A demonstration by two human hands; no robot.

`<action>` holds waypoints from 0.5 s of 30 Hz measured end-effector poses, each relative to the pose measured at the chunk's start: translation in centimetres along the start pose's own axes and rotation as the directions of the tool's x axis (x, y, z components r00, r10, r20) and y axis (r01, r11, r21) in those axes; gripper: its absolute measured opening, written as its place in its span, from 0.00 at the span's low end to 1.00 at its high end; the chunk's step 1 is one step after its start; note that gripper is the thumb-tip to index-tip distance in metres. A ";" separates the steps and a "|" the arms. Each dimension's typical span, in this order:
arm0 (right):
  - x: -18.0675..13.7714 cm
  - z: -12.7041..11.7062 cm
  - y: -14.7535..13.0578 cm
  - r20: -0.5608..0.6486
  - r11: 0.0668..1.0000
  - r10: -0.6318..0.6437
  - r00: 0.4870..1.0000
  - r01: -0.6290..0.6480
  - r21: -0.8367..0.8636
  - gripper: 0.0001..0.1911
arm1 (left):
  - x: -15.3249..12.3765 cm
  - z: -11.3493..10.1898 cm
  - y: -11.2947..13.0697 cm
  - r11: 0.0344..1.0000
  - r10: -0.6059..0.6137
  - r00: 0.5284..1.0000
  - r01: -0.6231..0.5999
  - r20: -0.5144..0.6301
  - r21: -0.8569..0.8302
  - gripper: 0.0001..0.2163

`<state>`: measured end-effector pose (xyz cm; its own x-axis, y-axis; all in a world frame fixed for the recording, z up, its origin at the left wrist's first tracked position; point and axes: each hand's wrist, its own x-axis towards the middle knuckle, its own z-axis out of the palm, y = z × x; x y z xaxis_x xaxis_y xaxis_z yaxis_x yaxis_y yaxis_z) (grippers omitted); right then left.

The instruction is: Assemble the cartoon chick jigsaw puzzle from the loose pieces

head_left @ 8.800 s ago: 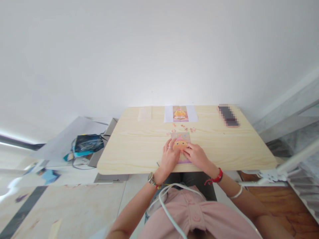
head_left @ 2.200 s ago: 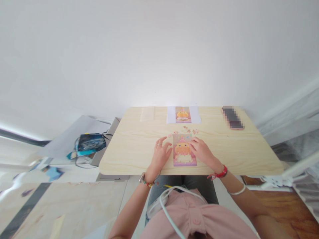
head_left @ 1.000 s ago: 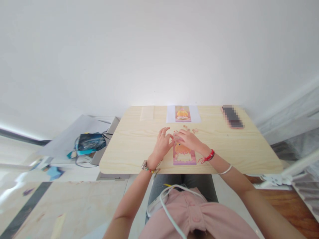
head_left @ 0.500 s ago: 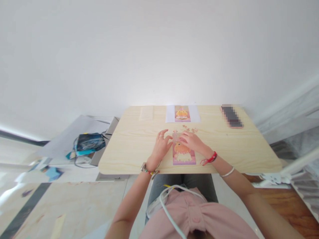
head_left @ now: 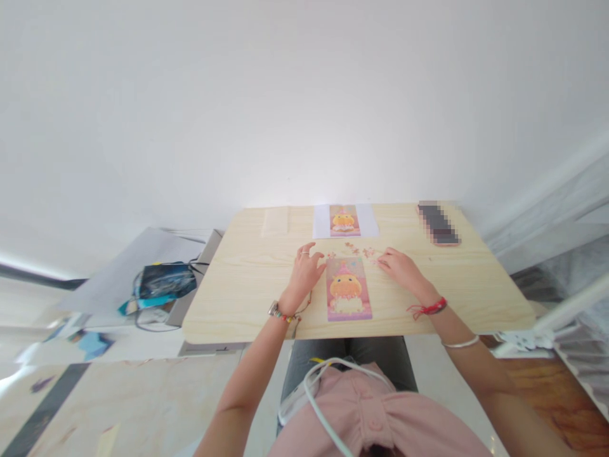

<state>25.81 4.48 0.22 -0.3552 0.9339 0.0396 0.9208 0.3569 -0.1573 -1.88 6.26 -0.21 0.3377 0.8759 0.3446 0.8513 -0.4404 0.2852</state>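
Note:
A pink jigsaw puzzle (head_left: 348, 289) with an orange cartoon figure lies flat near the front of the wooden table (head_left: 247, 285). My left hand (head_left: 306, 270) rests just left of the puzzle, fingers spread and curved, holding nothing. My right hand (head_left: 401, 268) lies to the right of the puzzle's top corner, fingertips reaching the loose puzzle pieces (head_left: 361, 251) scattered beyond it. Whether it pinches a piece is too small to see.
A reference picture (head_left: 344, 221) on white paper lies at the table's far edge, a clear plastic sleeve (head_left: 275, 221) to its left, a phone (head_left: 436, 223) at the far right. A dark bag (head_left: 159, 281) with cables sits on the floor at left. A white rack (head_left: 561, 304) stands at right.
My right hand has come off the puzzle's top and moved right toward the loose pieces. My left hand has drawn slightly left. The whole puzzle is now uncovered.

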 end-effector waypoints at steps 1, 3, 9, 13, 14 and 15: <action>0.0 0.0 0.0 0.001 1.000 -0.004 1.000 0.004 0.011 0.12 | 0.2 0.1 0.0 1.000 0.001 1.000 -0.001 -0.004 -0.002 0.08; 0.2 0.0 0.1 -0.004 0.999 -0.010 1.000 0.010 0.039 0.12 | 0.4 0.3 0.0 1.000 -0.001 1.000 0.001 -0.008 -0.006 0.08; 1.0 -0.3 1.1 -0.028 0.992 -0.040 0.999 0.043 0.122 0.08 | 0.2 0.3 -0.6 1.000 -0.018 1.000 0.018 -0.011 -0.014 0.08; 1.0 0.4 1.1 -0.004 0.984 -0.035 0.999 0.035 0.177 0.06 | -0.4 0.2 -1.1 0.999 -0.038 0.999 0.038 -0.007 -0.022 0.07; 0.9 0.6 1.1 -0.007 0.982 -0.028 1.000 0.029 0.187 0.06 | -0.6 0.3 -1.2 0.999 -0.037 0.999 0.037 -0.009 -0.027 0.07; 0.8 0.8 1.0 -0.013 0.981 -0.021 1.000 0.023 0.195 0.05 | -0.8 0.3 -1.3 0.999 -0.034 0.999 0.034 -0.010 -0.031 0.07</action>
<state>26.34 5.62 -0.69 -0.3723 0.9264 0.0557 0.8633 0.3677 -0.3456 -3.13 6.19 -1.11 0.3039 0.8885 0.3439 0.8493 -0.4162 0.3247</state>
